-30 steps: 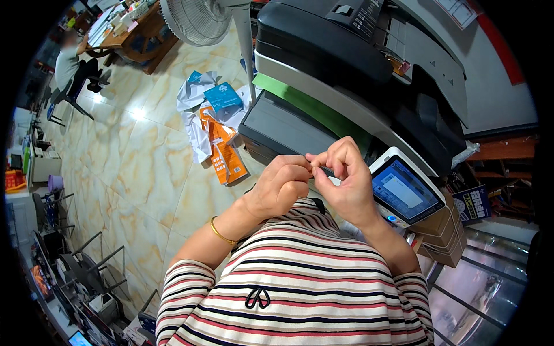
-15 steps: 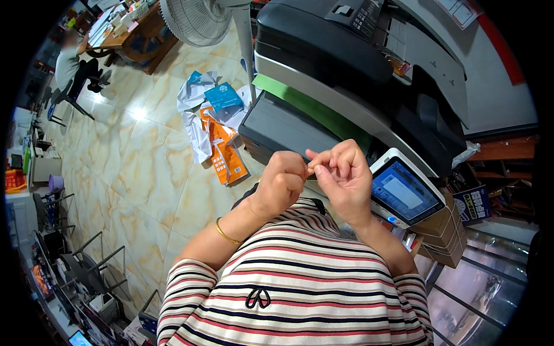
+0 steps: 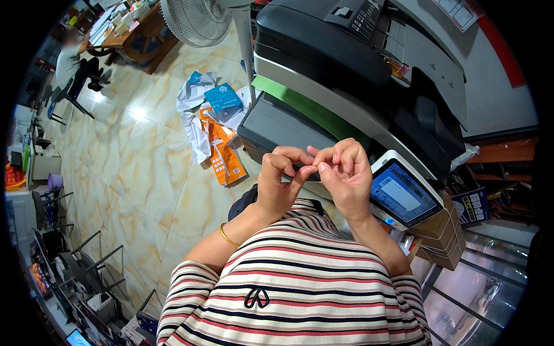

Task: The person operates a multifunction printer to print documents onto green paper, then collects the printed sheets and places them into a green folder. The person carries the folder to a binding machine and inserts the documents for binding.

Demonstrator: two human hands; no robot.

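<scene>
My left hand (image 3: 279, 183) and my right hand (image 3: 346, 176) meet at their fingertips in front of my chest. The left thumb and forefinger are pinched against the pinched fingertips of the right. Anything held between them is too small to make out. A gold bangle (image 3: 227, 235) is on my left wrist. Beyond the hands stands a large office copier (image 3: 323, 86) with a green sheet of paper (image 3: 311, 112) in its output slot. Nearest to my right hand is the copier's touch screen (image 3: 407, 190), lit blue.
A white fan (image 3: 199, 20) stands left of the copier. Blue and orange packages (image 3: 225, 158) lie with crumpled white paper on the tiled floor (image 3: 138, 167). Tied cardboard boxes (image 3: 441, 236) are at the right. A person (image 3: 72, 63) sits near a wooden table (image 3: 135, 40) far left.
My left hand has turned and its fingers have opened out from a tighter curl, showing thumb and forefinger. The right hand has barely moved.
</scene>
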